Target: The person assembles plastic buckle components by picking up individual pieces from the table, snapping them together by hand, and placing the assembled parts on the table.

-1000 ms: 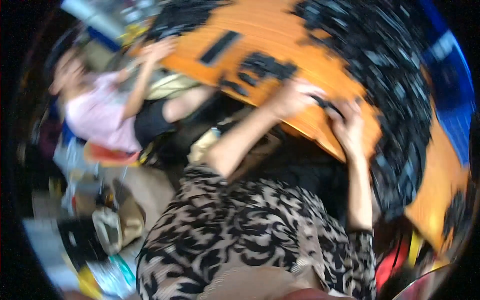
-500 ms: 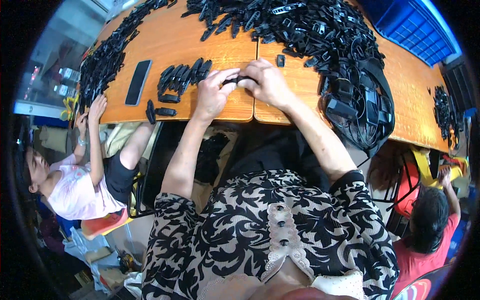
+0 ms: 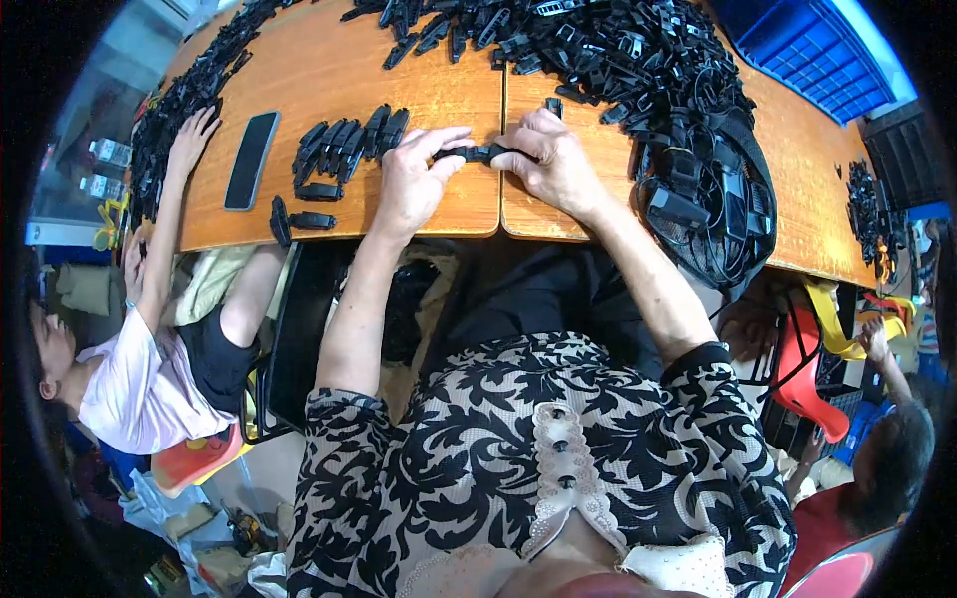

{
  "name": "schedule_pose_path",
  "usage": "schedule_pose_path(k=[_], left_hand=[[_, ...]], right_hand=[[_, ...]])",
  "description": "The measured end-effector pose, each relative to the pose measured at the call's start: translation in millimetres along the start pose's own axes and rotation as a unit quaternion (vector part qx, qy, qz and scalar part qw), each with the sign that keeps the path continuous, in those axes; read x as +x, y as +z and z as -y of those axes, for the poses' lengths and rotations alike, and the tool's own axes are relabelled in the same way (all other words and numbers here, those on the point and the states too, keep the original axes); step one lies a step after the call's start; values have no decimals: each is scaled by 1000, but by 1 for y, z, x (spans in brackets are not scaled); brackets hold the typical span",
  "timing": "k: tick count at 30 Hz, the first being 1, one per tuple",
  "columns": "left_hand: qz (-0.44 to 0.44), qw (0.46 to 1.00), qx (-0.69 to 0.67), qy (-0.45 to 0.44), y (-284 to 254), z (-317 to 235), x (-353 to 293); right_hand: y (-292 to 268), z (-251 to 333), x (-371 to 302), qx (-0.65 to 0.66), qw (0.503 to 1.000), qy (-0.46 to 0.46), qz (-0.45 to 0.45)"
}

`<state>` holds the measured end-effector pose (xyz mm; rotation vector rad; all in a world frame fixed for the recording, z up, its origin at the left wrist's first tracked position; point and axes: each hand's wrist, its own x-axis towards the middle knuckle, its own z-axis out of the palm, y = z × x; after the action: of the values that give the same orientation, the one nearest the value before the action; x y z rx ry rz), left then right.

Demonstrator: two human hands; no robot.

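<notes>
Over the seam of the orange-brown table, my left hand [image 3: 419,177] and my right hand [image 3: 550,161] pinch opposite ends of a narrow black plastic buckle-like part [image 3: 477,153]. Its middle shows between my fingertips; both ends are hidden by fingers. Left of my left hand lies a row of similar black parts [image 3: 339,147], side by side, with one [image 3: 319,191] lying crosswise below. Two more parts [image 3: 311,220] rest near the table's front edge. Just beyond my right hand, a small black piece [image 3: 554,107] is partly visible.
A dark phone [image 3: 252,161] lies left of the row. Heaped black parts [image 3: 618,60] fill the far side. At right sits a black mesh bag [image 3: 713,214] with parts inside, and a blue crate [image 3: 817,65] stands behind. Co-workers sit left [image 3: 150,384] and right [image 3: 882,468].
My hands have drawn slightly apart, exposing more of the black part between them. The left co-worker's hand has reached farther along the pile. The whole view has shifted a little.
</notes>
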<state>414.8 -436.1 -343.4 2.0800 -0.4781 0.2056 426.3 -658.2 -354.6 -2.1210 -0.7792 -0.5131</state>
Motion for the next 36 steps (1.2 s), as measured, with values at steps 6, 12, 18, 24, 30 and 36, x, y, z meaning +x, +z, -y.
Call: schedule_pose_path(k=[6,12,18,24,30,36], left_hand=[[-15,1000,-15,-1,3,2,-2],[-15,1000,11,11,1,-2,0],[-3,1000,18,-5,-1,-2,-1],[-70,996,52,11,7,5,-1],[-63,991,107,42,-2,10,-10],[-163,915,367,24,-18,4,-24]], right_hand=[[0,-1,0,-1,1000,-10,-10],[3,-3,4,-3,999,-31,-9],[1,1,15,12,999,-33,37],[30,4,30,-34,997,-56,42],[16,13,13,-38,999,10,-20],[-21,-14,4,-262,955,121,-66]])
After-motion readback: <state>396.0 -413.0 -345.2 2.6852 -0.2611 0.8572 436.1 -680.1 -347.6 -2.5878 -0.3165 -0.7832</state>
